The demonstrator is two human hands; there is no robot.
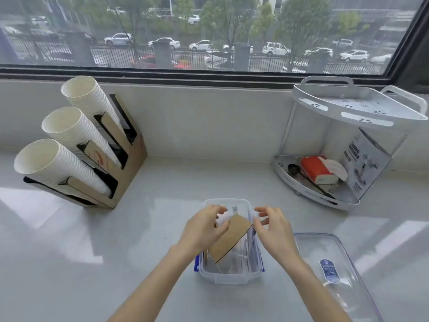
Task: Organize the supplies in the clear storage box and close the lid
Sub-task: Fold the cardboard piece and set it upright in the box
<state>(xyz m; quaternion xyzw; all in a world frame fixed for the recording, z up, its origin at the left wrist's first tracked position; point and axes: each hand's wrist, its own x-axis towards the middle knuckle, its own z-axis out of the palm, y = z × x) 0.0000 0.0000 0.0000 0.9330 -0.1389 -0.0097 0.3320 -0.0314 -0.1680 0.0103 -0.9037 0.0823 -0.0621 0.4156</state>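
A clear storage box point(229, 276) stands open on the white counter in front of me. A brown cardboard piece point(232, 240) leans tilted inside it, over clear plastic-wrapped supplies point(243, 254). My left hand point(204, 226) grips the upper left edge of the cardboard. My right hand point(271, 226) hovers over the box's right rim with fingers curled and apart, fingertips near the cardboard's top corner. The clear lid point(329, 263) with a blue label lies flat on the counter to the right of the box.
A wooden cup dispenser point(125, 173) with three stacks of white paper cups stands at the back left. A white two-tier corner rack point(325, 191) at the back right holds a tissue pack, a spoon and a bag. A window runs behind the counter.
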